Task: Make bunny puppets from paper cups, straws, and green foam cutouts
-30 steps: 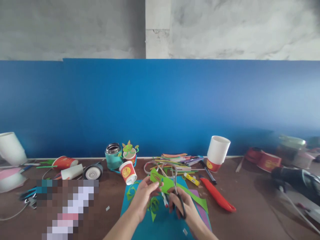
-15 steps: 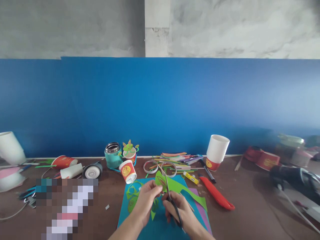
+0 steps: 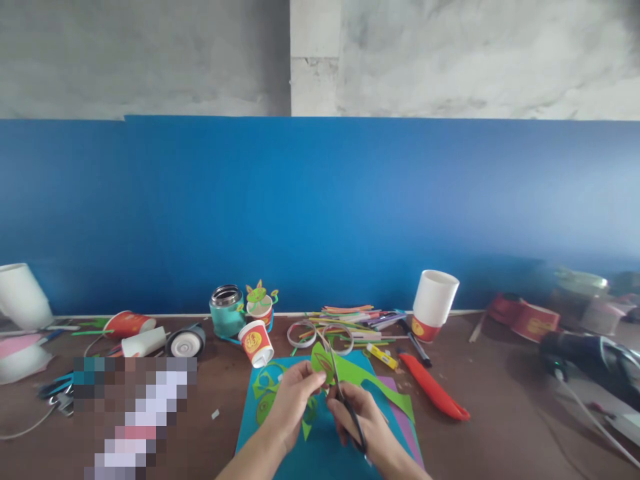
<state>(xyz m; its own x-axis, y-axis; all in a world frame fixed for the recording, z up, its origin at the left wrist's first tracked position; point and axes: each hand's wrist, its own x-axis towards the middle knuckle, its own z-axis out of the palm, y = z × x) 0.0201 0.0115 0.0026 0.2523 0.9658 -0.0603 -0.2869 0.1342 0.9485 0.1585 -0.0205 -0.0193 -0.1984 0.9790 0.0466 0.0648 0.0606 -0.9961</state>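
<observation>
Between the thumb and fingers of my left hand (image 3: 299,395) is a piece of green paper (image 3: 321,360) with a pointed leaf-like shape drawn on it. My right hand (image 3: 361,415) is closed round the black handles of a pair of scissors (image 3: 335,373), whose blades point away from me across the green paper. Below both hands lies a blue sheet (image 3: 295,460), with a purple sheet (image 3: 411,437) under its right side. Green cut-outs and scraps (image 3: 265,403) rest on the blue sheet to the left. A longer green strip (image 3: 390,393) stretches off to the right of the scissors.
Behind the sheets stand a teal jar (image 3: 227,313), a tipped paper cup (image 3: 256,343) and a cup with a green paper figure (image 3: 257,293). Tape rolls (image 3: 301,333), coloured sticks (image 3: 355,320), a glue stick (image 3: 382,356), a red case (image 3: 434,388) and stacked cups (image 3: 434,300) lie nearby.
The hands, paper and scissors stay almost in the same place. Only a very slight shift of the left fingers and scissors shows.
</observation>
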